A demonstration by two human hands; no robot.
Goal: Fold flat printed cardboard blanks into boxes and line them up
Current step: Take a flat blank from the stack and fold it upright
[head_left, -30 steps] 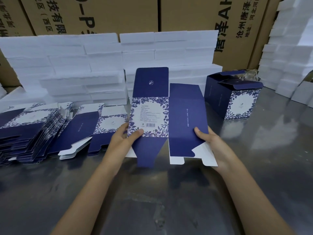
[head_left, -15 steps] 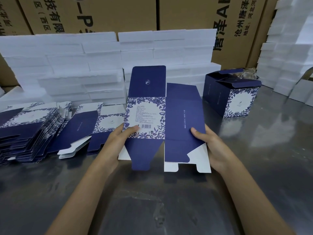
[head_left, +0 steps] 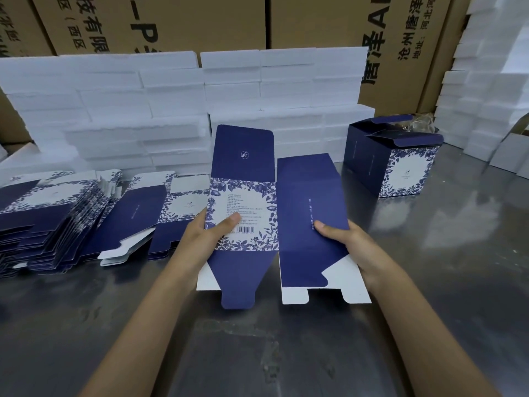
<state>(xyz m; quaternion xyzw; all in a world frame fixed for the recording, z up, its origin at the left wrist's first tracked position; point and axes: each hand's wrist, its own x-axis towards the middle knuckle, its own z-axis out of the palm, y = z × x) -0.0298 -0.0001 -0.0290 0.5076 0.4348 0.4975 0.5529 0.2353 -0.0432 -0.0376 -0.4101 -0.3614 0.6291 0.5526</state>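
Both hands have drawn the flat blank [head_left: 274,213] a little nearer the lower middle of the frame than a second ago, with the grip unchanged. Now the left hand [head_left: 206,236] holds the blank's left edge, its thumb pressed on the white floral panel just above the barcode, the other fingers hidden behind the card. At the right edge the right hand [head_left: 352,247] pinches the plain navy panel, thumb on the printed face and the remaining fingers tucked underneath, so both hands are clamped on the blank. It is held flat and unfolded above the bench [head_left: 458,282] at the centre of the frame, its navy lid flap pointing toward the top and its white-backed bottom tabs hanging toward the lower edge. At the left of the frame a stack of flat blanks [head_left: 48,222] lies on the bench, with a few more blanks [head_left: 137,216] fanned out beside it. One folded box [head_left: 398,159] stands at the upper right, its lid flaps open. Behind everything, white foam blocks [head_left: 128,110] are stacked in rows across the upper half, and brown cartons [head_left: 177,21] with black print rise behind them.
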